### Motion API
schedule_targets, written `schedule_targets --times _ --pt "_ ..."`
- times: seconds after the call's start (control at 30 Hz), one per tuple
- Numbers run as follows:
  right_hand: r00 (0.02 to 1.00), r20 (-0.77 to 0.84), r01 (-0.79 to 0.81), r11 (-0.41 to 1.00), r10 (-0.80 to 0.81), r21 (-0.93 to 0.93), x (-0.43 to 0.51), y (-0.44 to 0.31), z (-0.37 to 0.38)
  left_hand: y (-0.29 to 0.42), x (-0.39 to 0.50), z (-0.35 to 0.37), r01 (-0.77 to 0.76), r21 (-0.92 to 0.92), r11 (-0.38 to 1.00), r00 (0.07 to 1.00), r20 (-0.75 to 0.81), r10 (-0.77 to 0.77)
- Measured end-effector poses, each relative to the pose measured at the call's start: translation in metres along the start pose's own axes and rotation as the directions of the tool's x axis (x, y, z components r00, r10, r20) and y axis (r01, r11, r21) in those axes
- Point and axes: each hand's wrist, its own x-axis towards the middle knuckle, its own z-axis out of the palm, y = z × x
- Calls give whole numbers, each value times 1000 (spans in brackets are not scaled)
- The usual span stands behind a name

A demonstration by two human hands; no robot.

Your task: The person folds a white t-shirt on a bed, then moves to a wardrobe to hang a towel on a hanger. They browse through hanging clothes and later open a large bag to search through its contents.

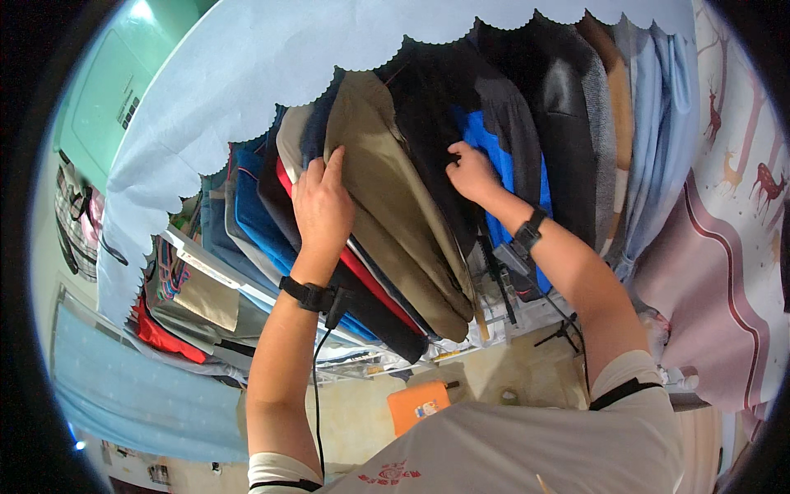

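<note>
My left hand [324, 200] lies against the hanging clothes, its index finger straight on the shoulder of a khaki jacket [395, 204]; the thumb is hidden. Left of the jacket hang a red garment [376, 278] and a dark garment [395, 330]. Bent fingers of my right hand [474, 175] meet a black garment [426, 117] to the right of the khaki jacket. Whether they pinch its cloth is unclear. Behind that hand hangs a bright blue and dark jacket [487, 133]. Both wrists wear black straps with cables.
A light blue scalloped cover [247, 74] overhangs the clothes. Gathered blue cloth [660, 142] and a patterned curtain [710, 296] hang at right. A white shelf edge [210, 262] runs at left. Below are an orange item [418, 404] and a small black tripod [565, 330].
</note>
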Motion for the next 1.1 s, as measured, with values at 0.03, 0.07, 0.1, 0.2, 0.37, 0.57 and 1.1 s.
schedule_targets --times 0.03,0.07,0.1,0.2,0.37,0.57,1.1 --pt "996 77 -33 999 36 -36 8 3 10 0 0 -1 0 -5 1000 1000 2 0" --pt "994 104 27 992 -14 -124 19 6 21 0 0 -1 2 -11 1000 1000 2 -2" --pt "989 145 10 978 21 -209 28 13 29 -1 0 -2 -1 -30 1000 1000 2 1" --pt "963 266 194 795 -43 -574 51 41 45 -5 0 -5 -2 -73 997 1000 11 3" --pt "935 354 295 493 30 -819 79 83 44 -9 -1 -9 21 -88 996 999 48 -17" --pt "985 154 104 427 84 -898 102 98 27 -14 -1 -6 34 -86 996 999 40 -31" --pt "888 411 -189 979 206 -81 143 173 -26 -12 0 -3 77 -105 991 993 95 -67"
